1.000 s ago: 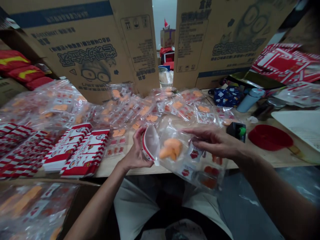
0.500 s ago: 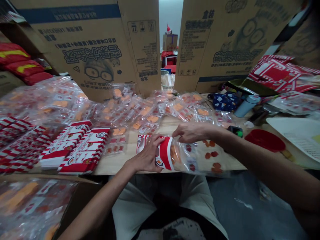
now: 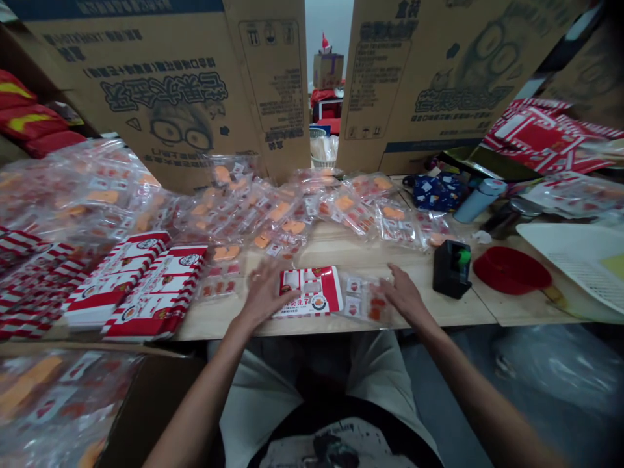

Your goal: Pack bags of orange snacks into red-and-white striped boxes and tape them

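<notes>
A red-and-white printed cardboard sleeve (image 3: 324, 300) lies flat on the wooden table in front of me, with a clear plastic packet (image 3: 363, 304) of small red and orange pieces sticking out of its right end. My left hand (image 3: 260, 292) is at the sleeve's left end, fingers spread and slightly blurred, the thumb over its edge. Fingers apart, my right hand (image 3: 404, 294) is at the packet's right end; whether it touches the plastic I cannot tell.
Stacked printed sleeves (image 3: 156, 292) lie at the left. Filled clear packets (image 3: 280, 211) cover the table's back. A black tape dispenser (image 3: 452, 270) and a red round object (image 3: 511, 270) stand right. Large cardboard boxes (image 3: 273, 84) wall the far side. An open box (image 3: 160, 396) of packets is lower left.
The sleeve, earlier gripped and lifted by my left hand, now lies flat with most of the packet inside it. My right hand has moved from the sleeve's opening to the packet's outer end.
</notes>
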`<state>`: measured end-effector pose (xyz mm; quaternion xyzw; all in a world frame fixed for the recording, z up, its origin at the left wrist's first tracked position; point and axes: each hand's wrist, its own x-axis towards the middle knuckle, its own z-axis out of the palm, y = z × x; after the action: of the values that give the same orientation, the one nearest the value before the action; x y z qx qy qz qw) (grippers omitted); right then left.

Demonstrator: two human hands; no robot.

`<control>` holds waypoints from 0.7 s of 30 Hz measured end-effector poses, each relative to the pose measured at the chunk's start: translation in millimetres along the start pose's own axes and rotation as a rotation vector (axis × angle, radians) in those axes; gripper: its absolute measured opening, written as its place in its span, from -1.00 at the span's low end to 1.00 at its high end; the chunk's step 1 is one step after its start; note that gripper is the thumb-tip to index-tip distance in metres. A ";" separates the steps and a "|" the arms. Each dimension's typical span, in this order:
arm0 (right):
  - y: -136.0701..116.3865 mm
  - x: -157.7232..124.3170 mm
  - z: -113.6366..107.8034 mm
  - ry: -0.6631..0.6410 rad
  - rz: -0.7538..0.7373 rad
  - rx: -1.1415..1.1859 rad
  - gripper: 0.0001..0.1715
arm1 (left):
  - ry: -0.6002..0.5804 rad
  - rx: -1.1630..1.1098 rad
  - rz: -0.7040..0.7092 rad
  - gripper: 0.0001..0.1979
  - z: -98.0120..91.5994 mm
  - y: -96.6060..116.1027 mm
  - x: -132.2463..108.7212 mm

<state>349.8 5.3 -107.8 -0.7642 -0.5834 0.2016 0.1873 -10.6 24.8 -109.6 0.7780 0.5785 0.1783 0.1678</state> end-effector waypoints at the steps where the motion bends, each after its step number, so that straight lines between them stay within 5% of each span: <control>1: 11.6 -8.6 1.2 -0.003 0.035 0.100 -0.18 | 0.070 -0.016 -0.121 -0.12 -0.5 -8.8 -6.1; 3: 24.0 -21.0 8.1 -0.018 0.025 0.277 -0.12 | 0.089 -0.080 -0.238 -0.15 2.8 -21.7 -14.1; 8: -2.1 -15.7 34.3 -0.098 -0.080 0.565 -0.22 | 0.055 -0.277 -0.137 -0.13 16.8 -27.7 -10.3; 13: -18.4 17.0 16.0 -0.298 -0.005 0.793 -0.10 | 0.004 -0.145 -0.161 -0.13 9.8 -33.8 -3.1; 15: -15.6 28.1 0.3 -0.338 -0.012 0.625 -0.24 | -0.052 -0.028 -0.174 -0.14 3.6 -38.6 -2.7; 18: -19.5 37.6 -15.4 -0.194 -0.108 0.050 -0.52 | -0.184 0.008 -0.134 -0.12 -7.0 -40.2 0.6; 21: -38.3 37.7 -16.2 -0.240 -0.350 -0.179 -0.48 | -0.305 -0.044 -0.105 0.06 -16.7 -32.3 2.9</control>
<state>336.0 50.4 -77.4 -0.6356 -0.7406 0.2030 0.0799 -44.8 37.4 -109.7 0.7610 0.5820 0.0617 0.2799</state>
